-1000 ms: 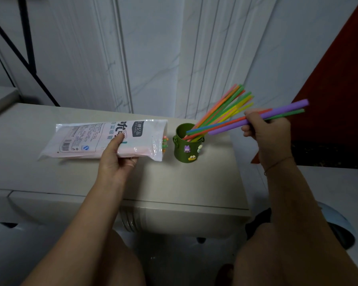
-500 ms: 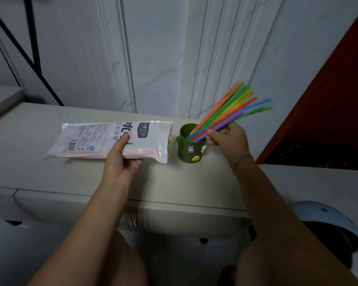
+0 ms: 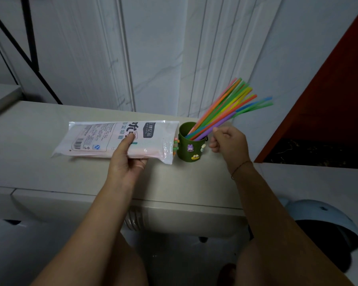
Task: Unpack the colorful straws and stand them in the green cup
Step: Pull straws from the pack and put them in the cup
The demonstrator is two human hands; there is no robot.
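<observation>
Left hand [image 3: 128, 159] stayed gripping the straw packet [image 3: 103, 139], flat on the counter [image 3: 39, 172]. The latest straws [image 3: 225, 108] now stood in the green cup [image 3: 191, 149], leaning right. Right hand [image 3: 229, 143] curled beside them; couldn't tell if still pinching. More remained in the packet.

We see a pale beige tabletop [image 3: 39, 162] with a rounded front edge. On it a straw packet [image 3: 103, 139] lies flat, its open end just beside a green cup [image 3: 191, 149] standing upright at its right.
</observation>
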